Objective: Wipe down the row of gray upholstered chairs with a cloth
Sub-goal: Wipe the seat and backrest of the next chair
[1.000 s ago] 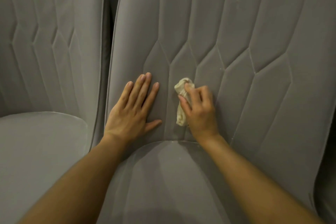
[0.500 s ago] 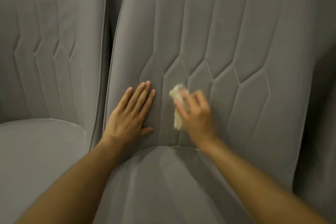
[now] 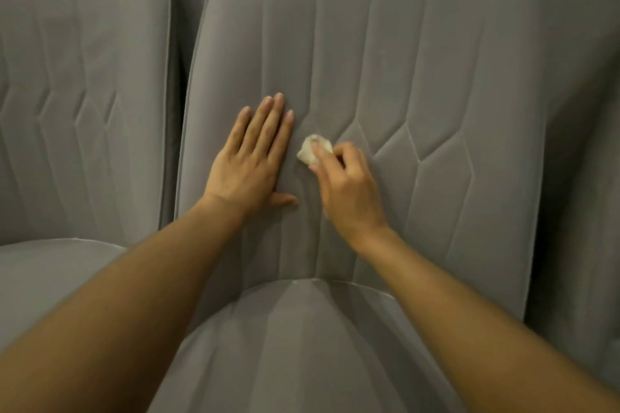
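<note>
A gray upholstered chair [image 3: 419,70] with stitched panel lines fills the middle of the view, its seat [image 3: 302,345] below. My left hand [image 3: 251,161] lies flat on the backrest, fingers straight and together. Just to its right, my right hand [image 3: 345,188] grips a small bunched cream cloth [image 3: 310,149] and presses it against the backrest near a stitched seam. Most of the cloth is hidden under my fingers.
A second gray chair [image 3: 84,94] of the same kind stands at the left, separated by a narrow dark gap [image 3: 177,70]. Part of another gray chair [image 3: 583,178] shows at the right edge.
Both hands have moved higher up the backrest. The cloth now shows as a smaller bunch at my right fingertips. The view has pulled back, showing the top of the backrest.
</note>
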A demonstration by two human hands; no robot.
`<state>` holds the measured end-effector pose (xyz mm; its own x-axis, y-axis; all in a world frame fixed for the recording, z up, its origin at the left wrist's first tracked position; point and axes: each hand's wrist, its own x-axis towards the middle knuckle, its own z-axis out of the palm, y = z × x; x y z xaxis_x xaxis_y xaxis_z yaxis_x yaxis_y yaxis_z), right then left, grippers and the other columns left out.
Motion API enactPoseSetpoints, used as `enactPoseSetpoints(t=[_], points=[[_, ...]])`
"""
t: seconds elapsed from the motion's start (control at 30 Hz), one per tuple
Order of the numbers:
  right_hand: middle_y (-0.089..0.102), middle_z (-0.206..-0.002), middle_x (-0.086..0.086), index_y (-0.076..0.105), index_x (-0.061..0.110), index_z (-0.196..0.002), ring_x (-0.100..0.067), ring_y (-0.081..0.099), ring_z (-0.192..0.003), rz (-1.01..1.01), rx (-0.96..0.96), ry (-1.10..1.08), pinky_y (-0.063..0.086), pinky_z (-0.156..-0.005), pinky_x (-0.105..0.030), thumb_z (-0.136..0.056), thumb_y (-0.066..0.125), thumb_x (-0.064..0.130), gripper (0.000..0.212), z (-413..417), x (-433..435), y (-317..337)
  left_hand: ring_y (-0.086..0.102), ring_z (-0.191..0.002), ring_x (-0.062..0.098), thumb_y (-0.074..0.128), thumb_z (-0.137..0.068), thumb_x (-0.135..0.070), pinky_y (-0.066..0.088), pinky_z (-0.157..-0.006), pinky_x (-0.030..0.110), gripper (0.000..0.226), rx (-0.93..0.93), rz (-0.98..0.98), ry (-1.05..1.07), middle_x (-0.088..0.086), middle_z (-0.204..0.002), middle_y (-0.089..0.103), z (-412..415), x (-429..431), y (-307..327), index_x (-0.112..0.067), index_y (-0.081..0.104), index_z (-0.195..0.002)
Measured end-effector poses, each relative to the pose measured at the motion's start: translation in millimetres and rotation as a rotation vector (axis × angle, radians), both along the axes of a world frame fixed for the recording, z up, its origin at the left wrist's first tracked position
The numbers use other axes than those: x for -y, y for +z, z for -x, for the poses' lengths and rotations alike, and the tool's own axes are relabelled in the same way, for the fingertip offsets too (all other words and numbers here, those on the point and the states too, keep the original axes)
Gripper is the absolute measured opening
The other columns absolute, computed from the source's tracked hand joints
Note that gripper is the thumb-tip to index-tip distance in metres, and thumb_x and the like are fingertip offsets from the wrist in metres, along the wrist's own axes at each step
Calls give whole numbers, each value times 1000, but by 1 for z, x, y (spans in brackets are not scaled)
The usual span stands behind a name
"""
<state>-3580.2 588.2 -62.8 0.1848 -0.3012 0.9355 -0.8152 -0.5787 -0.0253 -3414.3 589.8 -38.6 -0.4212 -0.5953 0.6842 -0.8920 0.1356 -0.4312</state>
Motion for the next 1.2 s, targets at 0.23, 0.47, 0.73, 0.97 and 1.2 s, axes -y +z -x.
enactPoseSetpoints(t=[0.23,0.47,0.73,0.97,1.2], points=[[59,-87,-18,67,7,-111,-36,57,-77,189,113,-364,46,-60,-37,-81,61,9,30,25,28,102,-3,-145,34,69,-59,-72,-16,-114,40,136,-34,-63,-48,24,-157,0,22,11,37,-1,-7,-146],[57,-85,-17,66,5,-110,-35,53,-71,82,-135,-130,47,-58,-40,-82,59,4,29,35,10,45,-26,-142,29,55,-66,-79,-23,-110,41,136,-101,-132,-21,17,-154,-27,32,16,69,-3,-29,-141],[57,-87,-20,67,6,-109,-38,55,-79,202,95,-274,43,-59,-37,-85,52,19,31,40,35,145,-30,-140,29,53,-65,-83,-25,-108,45,137,-131,-179,-2,15,-151,-34,37,27,76,-7,-38,-134],[57,-84,-16,67,8,-108,-31,50,-74,182,-91,-181,40,-59,-39,-89,49,16,28,28,26,94,-40,-134,29,45,-69,-85,-27,-104,47,132,-117,-231,49,17,-147,-40,38,26,76,-6,-45,-126],[49,-119,-14,54,16,-129,-27,45,-109,51,55,-338,34,-83,-27,-98,40,24,35,33,39,207,-44,-127,24,49,-68,-83,-33,-101,43,132,-169,-225,-69,9,-136,-48,34,29,72,-10,-43,-127]])
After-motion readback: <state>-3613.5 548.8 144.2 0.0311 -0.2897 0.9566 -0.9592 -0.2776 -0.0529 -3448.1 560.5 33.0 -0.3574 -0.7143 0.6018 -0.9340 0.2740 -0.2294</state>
